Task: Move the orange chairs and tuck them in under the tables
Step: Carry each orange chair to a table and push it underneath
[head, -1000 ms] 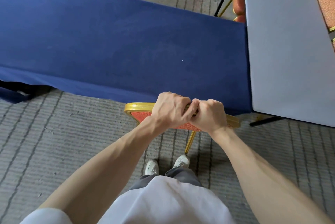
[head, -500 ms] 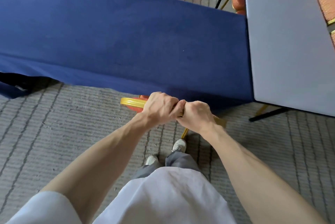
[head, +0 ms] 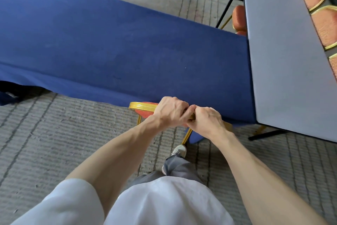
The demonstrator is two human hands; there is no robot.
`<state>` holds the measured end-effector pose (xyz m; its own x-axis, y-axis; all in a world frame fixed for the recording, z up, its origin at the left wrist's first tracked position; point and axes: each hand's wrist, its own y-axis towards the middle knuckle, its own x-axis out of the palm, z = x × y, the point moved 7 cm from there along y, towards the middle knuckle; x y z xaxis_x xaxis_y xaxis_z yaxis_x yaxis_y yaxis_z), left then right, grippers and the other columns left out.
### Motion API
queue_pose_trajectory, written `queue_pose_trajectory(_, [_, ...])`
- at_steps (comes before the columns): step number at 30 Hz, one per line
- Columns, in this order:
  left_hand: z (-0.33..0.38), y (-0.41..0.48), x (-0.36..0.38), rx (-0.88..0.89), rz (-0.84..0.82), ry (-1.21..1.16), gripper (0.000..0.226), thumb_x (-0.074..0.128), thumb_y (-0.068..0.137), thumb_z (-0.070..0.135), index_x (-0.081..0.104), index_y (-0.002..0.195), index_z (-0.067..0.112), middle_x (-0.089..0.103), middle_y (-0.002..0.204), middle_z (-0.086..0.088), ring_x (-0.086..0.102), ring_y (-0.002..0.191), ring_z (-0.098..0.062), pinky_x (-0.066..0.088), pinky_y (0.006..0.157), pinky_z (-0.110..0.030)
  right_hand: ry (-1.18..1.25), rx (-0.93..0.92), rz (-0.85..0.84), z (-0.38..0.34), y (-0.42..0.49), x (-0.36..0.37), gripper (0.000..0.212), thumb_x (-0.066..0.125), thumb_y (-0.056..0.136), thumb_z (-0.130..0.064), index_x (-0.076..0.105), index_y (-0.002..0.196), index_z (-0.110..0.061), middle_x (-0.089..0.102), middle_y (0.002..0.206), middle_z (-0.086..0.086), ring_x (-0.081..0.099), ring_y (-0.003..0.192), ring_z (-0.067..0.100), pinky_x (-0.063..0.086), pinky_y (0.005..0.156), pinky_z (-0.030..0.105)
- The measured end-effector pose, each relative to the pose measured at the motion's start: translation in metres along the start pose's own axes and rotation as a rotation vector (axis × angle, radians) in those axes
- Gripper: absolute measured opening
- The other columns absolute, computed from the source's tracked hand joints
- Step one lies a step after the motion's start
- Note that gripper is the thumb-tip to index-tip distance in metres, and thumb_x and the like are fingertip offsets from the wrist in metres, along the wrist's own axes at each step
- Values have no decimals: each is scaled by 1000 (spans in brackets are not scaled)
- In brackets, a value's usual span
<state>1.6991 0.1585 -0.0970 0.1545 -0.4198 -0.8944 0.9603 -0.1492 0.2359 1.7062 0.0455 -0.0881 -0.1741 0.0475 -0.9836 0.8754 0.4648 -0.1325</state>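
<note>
Left hand (head: 170, 111) and right hand (head: 207, 120), knuckles touching, both curled round gold-framed orange padded chair (head: 144, 110) top rail; seat under blue-clothed table (head: 127, 46) at 12 o'clock.

I had one wide head-worn view, looking forward and steeply down from close above the near edge of the blue table (head: 127, 46).

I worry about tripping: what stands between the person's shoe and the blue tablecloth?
In the head view, a gold leg of the orange chair stands on the carpet between the shoe and the blue tablecloth.
</note>
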Motion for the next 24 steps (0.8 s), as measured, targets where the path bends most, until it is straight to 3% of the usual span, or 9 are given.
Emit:
queue_pose_trajectory(4, [-5,14,2,-4,-19,0,61,25,95,54,50,55,16,50,48,1,47,46,-25,24,48,-29,127,-4,-113,4,7,-2,23,60,91,-40,50,85,-19,62,76,-3,56,73,27,42,77,35])
queue_pose_trajectory(9, [-2,22,7,4,-53,3,62,21,94,58,49,56,17,52,50,0,48,47,-23,24,48,-30,195,19,-194,10,9,-4,16,60,91,-32,48,89,-22,50,76,-13,53,77,20,36,78,31])
queue_pose_trajectory(12, [-5,20,6,-18,-83,-13,62,19,93,61,49,57,20,51,50,2,47,47,-21,30,47,-31,202,2,-194,5,7,-9,15,60,90,-34,49,92,-23,55,84,-12,54,83,17,43,88,38])
queue_pose_trajectory(14, [-6,20,7,-47,-136,-46,65,18,93,64,53,59,20,53,52,2,49,49,-20,37,48,-33,238,52,-282,8,6,-7,18,59,91,-38,52,99,-23,59,91,-9,54,89,18,42,86,35])
queue_pose_trajectory(17, [-8,20,7,-140,-240,-154,64,22,93,63,54,59,20,54,53,0,49,51,-19,41,53,-37,502,192,-413,17,6,-5,28,58,82,-51,60,104,-35,67,97,-11,60,95,18,51,84,41])
queue_pose_trajectory(20, [-13,25,5,-258,-325,-295,55,33,96,54,44,55,18,49,51,-4,44,50,-24,38,53,-37,738,274,-422,29,16,-13,29,56,75,-42,69,100,-35,70,99,-10,64,96,13,55,89,44])
queue_pose_trajectory(22, [-12,28,-1,-286,-355,-343,45,40,101,41,47,59,26,53,55,-7,46,55,-29,41,56,-41,761,279,-428,34,24,-19,26,57,78,-38,70,99,-34,69,103,-11,63,98,11,54,90,40])
queue_pose_trajectory(24, [-21,30,-10,-404,-319,-438,43,40,101,36,55,63,22,63,64,-6,57,62,-26,46,63,-39,750,243,-444,36,37,-24,19,59,83,-35,70,98,-34,68,103,-13,62,98,9,53,88,37])
